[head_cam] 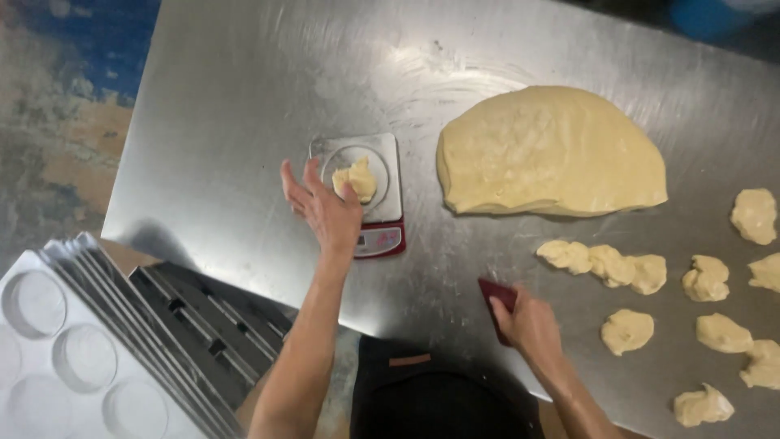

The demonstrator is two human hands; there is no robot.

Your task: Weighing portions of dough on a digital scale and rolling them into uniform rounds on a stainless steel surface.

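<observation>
Left hand grip spread apart, fingertips touching dough piece on small scale at table centre, right hand clamped on red scraper near front edge, large dough slab beyond, cut portions toward right edge, moulded white trays off front-left corner.

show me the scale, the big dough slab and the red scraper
scale (380, 237) head view, red front panel
big dough slab (552, 150) head view, middle of its top
red scraper (496, 293) head view, exposed blade corner

Bakery kitchen, steel worktable, big dough slab, portioned dough pieces, scale, stacked moulded trays
</observation>
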